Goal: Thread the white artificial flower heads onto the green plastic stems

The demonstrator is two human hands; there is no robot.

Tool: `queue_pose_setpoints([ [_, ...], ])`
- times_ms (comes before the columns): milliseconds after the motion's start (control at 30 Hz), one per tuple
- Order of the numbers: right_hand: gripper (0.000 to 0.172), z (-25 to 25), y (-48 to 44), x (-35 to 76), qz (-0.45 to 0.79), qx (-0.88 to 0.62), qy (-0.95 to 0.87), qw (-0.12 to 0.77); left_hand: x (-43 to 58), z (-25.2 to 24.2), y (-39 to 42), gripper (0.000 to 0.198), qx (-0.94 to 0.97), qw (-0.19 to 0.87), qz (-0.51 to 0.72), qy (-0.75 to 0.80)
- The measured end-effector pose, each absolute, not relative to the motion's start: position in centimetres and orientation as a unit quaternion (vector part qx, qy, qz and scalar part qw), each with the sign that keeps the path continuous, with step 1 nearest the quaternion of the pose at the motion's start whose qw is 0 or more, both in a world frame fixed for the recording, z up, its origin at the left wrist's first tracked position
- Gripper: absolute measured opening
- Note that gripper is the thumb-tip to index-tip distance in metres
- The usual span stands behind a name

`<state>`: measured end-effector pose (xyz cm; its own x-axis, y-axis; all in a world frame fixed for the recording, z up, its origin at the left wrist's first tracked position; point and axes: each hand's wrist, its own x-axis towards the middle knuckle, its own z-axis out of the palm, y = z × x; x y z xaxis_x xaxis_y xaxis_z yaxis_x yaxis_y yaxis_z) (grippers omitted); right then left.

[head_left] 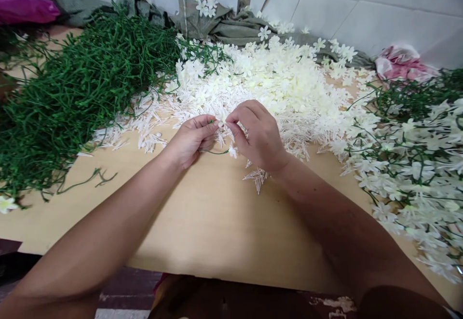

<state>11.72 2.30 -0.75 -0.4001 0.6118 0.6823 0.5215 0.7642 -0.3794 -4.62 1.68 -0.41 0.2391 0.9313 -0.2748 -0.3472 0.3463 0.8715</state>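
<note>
My left hand (195, 138) is closed in a pinch on a green plastic flower stem. One thin branch of the stem (215, 152) sticks out below the fingers and ends in a white artificial flower (232, 151). Close against its fingertips, my right hand (256, 133) pinches a small white flower (222, 118) at the stem's tip. The fingers cover most of that flower, so whether it sits on the stem cannot be seen. Just beyond both hands lie a heap of white stamen pieces (296, 128) and a pile of loose white flower heads (289, 75).
A large heap of green stems (90, 78) fills the left side. Finished-looking flower sprays (415, 169) lie along the right. Grey-green cloth (231, 27) runs by the tiled wall (333, 10). A pink-and-white bag (403, 63) sits back right, a magenta bag (25, 1) back left. Cardboard (217, 222) covers the table.
</note>
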Motion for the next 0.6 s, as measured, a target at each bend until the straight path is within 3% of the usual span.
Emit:
queue_pose_setpoints([
  [433, 0.009, -1.2, 2.2, 11.4, 0.200, -0.342, -0.797, 0.456, -5.1, -0.3, 1.8, 0.026, 0.383, 0.729, 0.404, 0.398],
  [600, 0.035, -1.8, 2.5, 11.4, 0.330, -0.356, -0.754, 0.442, -5.0, -0.5, 1.8, 0.023, 0.380, 0.722, 0.429, 0.388],
])
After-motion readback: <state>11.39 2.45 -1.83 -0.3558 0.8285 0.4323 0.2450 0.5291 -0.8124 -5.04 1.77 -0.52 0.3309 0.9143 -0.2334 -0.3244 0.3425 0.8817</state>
